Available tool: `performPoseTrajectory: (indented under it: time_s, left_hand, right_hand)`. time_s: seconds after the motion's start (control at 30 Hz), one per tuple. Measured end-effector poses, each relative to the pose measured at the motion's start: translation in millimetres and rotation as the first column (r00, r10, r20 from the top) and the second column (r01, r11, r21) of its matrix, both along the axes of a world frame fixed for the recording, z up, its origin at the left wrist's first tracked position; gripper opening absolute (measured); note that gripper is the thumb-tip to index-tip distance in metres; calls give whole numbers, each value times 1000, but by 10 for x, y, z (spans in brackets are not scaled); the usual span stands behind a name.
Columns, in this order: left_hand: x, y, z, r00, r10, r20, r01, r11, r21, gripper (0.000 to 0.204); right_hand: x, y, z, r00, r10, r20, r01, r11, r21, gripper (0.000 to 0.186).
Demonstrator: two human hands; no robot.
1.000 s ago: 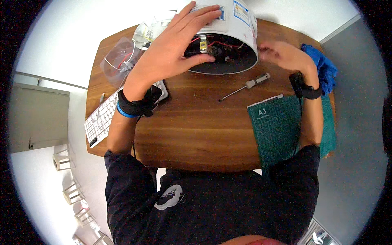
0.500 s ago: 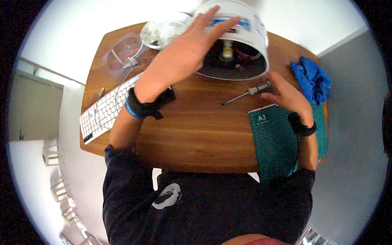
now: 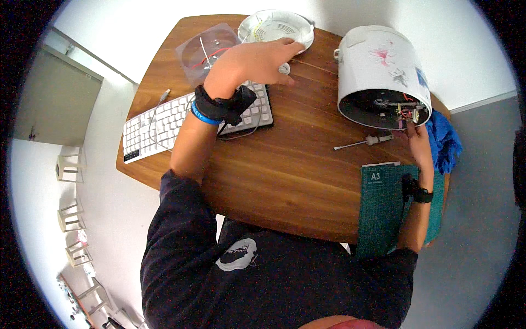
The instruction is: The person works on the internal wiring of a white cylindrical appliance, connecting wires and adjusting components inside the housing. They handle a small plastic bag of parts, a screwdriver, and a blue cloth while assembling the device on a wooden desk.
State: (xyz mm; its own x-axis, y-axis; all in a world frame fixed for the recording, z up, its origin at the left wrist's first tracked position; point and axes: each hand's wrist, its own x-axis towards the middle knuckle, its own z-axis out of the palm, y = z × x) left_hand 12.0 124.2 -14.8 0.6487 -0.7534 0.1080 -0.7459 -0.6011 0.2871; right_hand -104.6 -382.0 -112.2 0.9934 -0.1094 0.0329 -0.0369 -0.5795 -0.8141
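Note:
A white cylindrical appliance with a flower print lies on its side at the right, its open end toward me showing dark insides and wires. My right hand is at that lower rim, gripping it, with fingertips partly shadowed. My left hand hangs open above the back of the white keyboard, its fingers apart, beside a white slotted round cover at the back. A screwdriver lies just left of my right hand.
A clear plastic piece with red and white wires sits back left. A cable plug lies by the keyboard. A green cutting mat and crumpled blue cloth are at right. Stools line the left wall beyond the wooden table.
The appliance has swung rightward from the middle back, turning. My left hand has left it and now hangs by the round cover. My right hand has moved to its lower rim.

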Motion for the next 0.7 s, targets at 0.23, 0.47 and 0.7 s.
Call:
performPoseTrajectory:
  time_s: [0.23,0.47,0.7]
  left_hand:
    - [176,184,-266,994,87,70,-96,986,133,41]
    - [-149,186,-51,996,88,25,-90,983,159,42]
    - [-373,842,164,896,339,287,-384,916,118,28]
  right_hand:
    - [-179,228,456,988,111,-105,-133,963,-233,43]
    - [-500,646,966,940,170,-296,-279,883,-377,44]
    - [-647,979,919,917,327,-229,-393,641,-659,47]
